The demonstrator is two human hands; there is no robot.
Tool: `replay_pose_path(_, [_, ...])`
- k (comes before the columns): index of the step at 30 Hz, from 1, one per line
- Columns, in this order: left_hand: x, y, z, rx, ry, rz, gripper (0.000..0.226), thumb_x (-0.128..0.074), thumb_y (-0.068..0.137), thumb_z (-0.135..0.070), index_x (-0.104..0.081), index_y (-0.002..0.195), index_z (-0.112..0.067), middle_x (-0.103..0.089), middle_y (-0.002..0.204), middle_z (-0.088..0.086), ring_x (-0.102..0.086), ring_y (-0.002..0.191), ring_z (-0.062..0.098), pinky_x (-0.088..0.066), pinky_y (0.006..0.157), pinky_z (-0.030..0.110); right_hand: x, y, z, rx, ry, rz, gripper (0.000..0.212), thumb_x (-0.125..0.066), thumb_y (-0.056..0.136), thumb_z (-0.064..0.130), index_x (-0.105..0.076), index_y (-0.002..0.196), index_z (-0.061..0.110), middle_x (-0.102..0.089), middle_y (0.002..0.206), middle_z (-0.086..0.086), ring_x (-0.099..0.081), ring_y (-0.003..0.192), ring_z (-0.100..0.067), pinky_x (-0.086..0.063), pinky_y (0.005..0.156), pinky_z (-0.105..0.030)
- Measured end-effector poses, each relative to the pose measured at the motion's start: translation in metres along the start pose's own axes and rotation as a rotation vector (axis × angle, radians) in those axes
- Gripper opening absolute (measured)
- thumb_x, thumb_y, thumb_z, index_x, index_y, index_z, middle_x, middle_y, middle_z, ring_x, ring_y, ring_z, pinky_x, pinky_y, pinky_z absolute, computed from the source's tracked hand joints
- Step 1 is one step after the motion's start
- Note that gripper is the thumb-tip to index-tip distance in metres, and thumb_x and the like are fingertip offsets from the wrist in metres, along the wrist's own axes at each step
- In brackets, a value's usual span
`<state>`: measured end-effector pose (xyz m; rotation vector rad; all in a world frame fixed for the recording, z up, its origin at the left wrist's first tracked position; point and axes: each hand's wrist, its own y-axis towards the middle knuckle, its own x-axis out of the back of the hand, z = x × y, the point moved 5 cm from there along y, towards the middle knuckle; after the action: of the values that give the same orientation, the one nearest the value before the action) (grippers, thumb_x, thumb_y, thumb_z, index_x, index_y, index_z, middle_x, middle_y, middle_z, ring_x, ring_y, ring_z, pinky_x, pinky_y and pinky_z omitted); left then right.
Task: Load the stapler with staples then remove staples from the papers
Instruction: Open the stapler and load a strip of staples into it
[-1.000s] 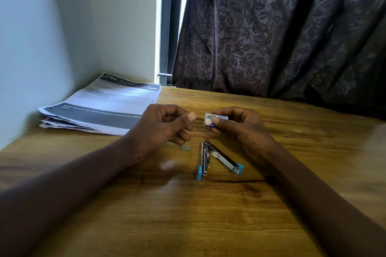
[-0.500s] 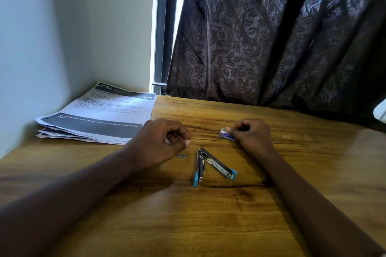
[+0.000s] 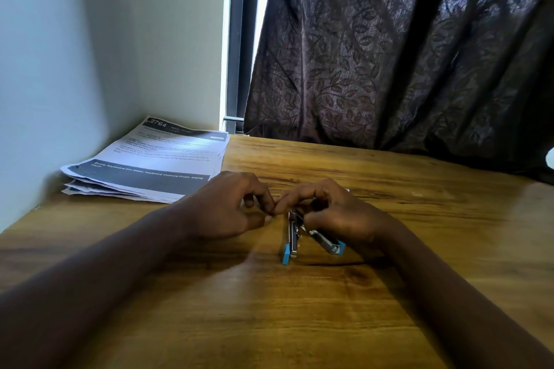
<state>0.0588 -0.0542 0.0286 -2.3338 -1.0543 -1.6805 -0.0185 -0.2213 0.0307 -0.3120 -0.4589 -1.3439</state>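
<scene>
Papers (image 3: 150, 159): printed stack, lay at the far left of the table (image 3: 299, 323), against the wall (image 3: 60, 54).
Left hand (image 3: 227, 210): fingers (image 3: 263, 198) curled, thumb and forefinger tips pinched together just left of the stapler's far end. Whether anything lay in the pinch could not be told.
Stapler (image 3: 292, 237): lay near the middle of the table, swung open in a V, hinge at the far end, two blue-tipped arms pointing near.
Right hand (image 3: 344, 216): fingers (image 3: 302, 193) arched over the hinge end and gripped it, forefinger tip touching the left hand's fingertips.
Curtain (image 3: 389, 54): dark, leaf-patterned, hung behind the table's far edge, to the right.
</scene>
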Motion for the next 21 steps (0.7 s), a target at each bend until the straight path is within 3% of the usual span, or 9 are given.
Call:
replay_pose_path(3, [0.0, 0.002, 0.006, 0.026, -0.006, -0.022, 0.011, -0.077, 0.086, -0.031, -0.077, 0.096, -0.036, -0.069, 0.095, -0.02, -0.059, 0.087, -0.007, -0.041, 0.066, 0.006, 0.003, 0.001, 0.005, 0.028, -0.15, 0.075, 0.045, -0.065, 0.079, -0.014, -0.075, 0.115, 0.012, -0.065, 0.127, 0.006, -0.061, 0.118, -0.011, -0.052, 0.099, -0.028])
replay_pose_path(7, [-0.002, 0.004, 0.007, 0.043, 0.001, -0.05, 0.008, -0.075, 0.088, -0.031, -0.076, 0.095, -0.033, -0.071, 0.095, -0.017, -0.06, 0.085, -0.006, -0.041, 0.065, 0.005, 0.002, 0.001, 0.003, 0.028, -0.227, 0.133, 0.046, -0.078, 0.078, -0.002, -0.075, 0.118, 0.021, -0.061, 0.131, 0.014, -0.059, 0.122, -0.013, -0.05, 0.104, -0.041])
replay_pose_path(10, [-0.002, 0.004, 0.008, 0.052, -0.01, -0.06, 0.006, -0.075, 0.089, -0.033, -0.076, 0.095, -0.033, -0.071, 0.094, -0.017, -0.061, 0.084, -0.005, -0.042, 0.065, 0.006, 0.001, -0.001, 0.003, 0.013, -0.243, 0.145, 0.043, -0.085, 0.077, 0.01, -0.076, 0.116, 0.023, -0.062, 0.128, 0.017, -0.058, 0.12, -0.001, -0.048, 0.106, -0.028])
replay_pose_path(12, [-0.001, 0.004, 0.007, 0.048, -0.006, -0.065, 0.005, -0.075, 0.088, -0.032, -0.076, 0.093, -0.034, -0.071, 0.093, -0.018, -0.061, 0.084, -0.006, -0.041, 0.064, 0.006, 0.0, 0.001, 0.002, 0.034, -0.248, 0.073, 0.035, -0.087, 0.076, 0.018, -0.078, 0.109, 0.024, -0.065, 0.121, 0.012, -0.06, 0.114, -0.002, -0.051, 0.103, -0.03])
replay_pose_path(15, [-0.001, 0.005, 0.006, 0.04, -0.005, -0.069, 0.004, -0.075, 0.088, -0.028, -0.076, 0.091, -0.031, -0.071, 0.091, -0.017, -0.06, 0.086, -0.007, -0.043, 0.064, 0.005, 0.0, 0.005, -0.002, 0.071, -0.261, -0.093, 0.017, -0.085, 0.078, 0.027, -0.079, 0.094, 0.027, -0.067, 0.108, 0.004, -0.064, 0.103, -0.012, -0.056, 0.093, -0.044])
replay_pose_path(19, [0.001, 0.005, 0.008, 0.019, 0.028, -0.05, 0.011, -0.076, 0.087, -0.024, -0.076, 0.095, -0.031, -0.069, 0.093, -0.016, -0.06, 0.083, -0.005, -0.042, 0.064, 0.006, 0.001, 0.006, -0.006, 0.053, -0.242, -0.191, 0.012, -0.079, 0.086, 0.029, -0.074, 0.092, 0.02, -0.071, 0.096, -0.003, -0.068, 0.087, -0.019, -0.058, 0.077, -0.041])
replay_pose_path(21, [0.003, 0.004, 0.009, 0.016, 0.043, -0.044, 0.009, -0.077, 0.087, -0.031, -0.074, 0.095, -0.032, -0.065, 0.092, -0.017, -0.059, 0.082, -0.002, -0.04, 0.064, 0.009, 0.003, 0.005, -0.003, 0.057, -0.184, -0.218, 0.013, -0.072, 0.092, 0.029, -0.072, 0.096, 0.018, -0.074, 0.092, -0.003, -0.069, 0.088, -0.022, -0.057, 0.077, -0.04])
